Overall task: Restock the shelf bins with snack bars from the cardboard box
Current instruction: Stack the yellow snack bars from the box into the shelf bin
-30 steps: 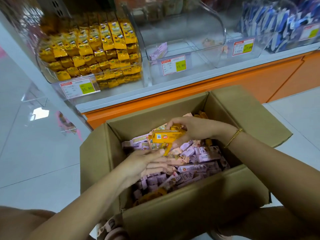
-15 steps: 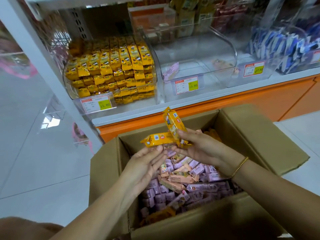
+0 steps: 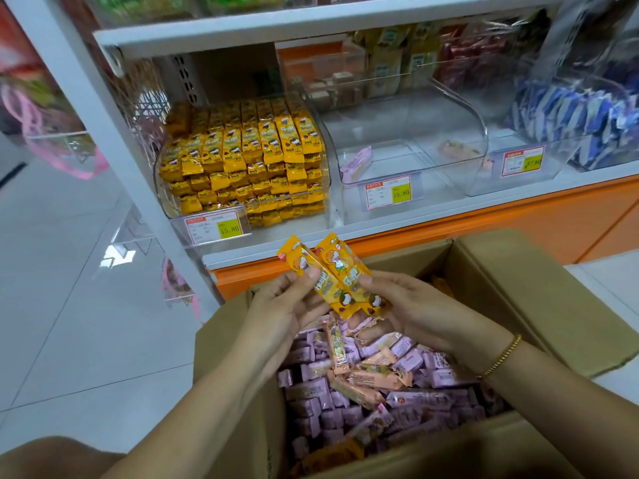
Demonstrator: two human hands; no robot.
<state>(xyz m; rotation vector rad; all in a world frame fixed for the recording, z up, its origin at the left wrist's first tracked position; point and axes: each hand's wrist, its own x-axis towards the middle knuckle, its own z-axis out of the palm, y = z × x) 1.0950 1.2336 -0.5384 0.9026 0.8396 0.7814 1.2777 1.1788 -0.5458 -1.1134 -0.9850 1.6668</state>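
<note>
The left hand (image 3: pixel 285 307) and right hand (image 3: pixel 416 305) are pinching two yellow snack bars (image 3: pixel 340 271) in their fingers (image 3: pixel 375 283) above the cardboard box (image 3: pixel 518 292).

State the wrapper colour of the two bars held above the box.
Yellow-orange with a cartoon figure; the two bars show best in head view.

The left hand (image 3: pixel 287 305) and right hand (image 3: pixel 415 309) are hiding the lower ends of the yellow bars (image 3: pixel 340 262). Below the grip, the cardboard box (image 3: pixel 449 454) wall is covering wrappers; above it, price tag (image 3: pixel 218 229) print is blurring.
</note>
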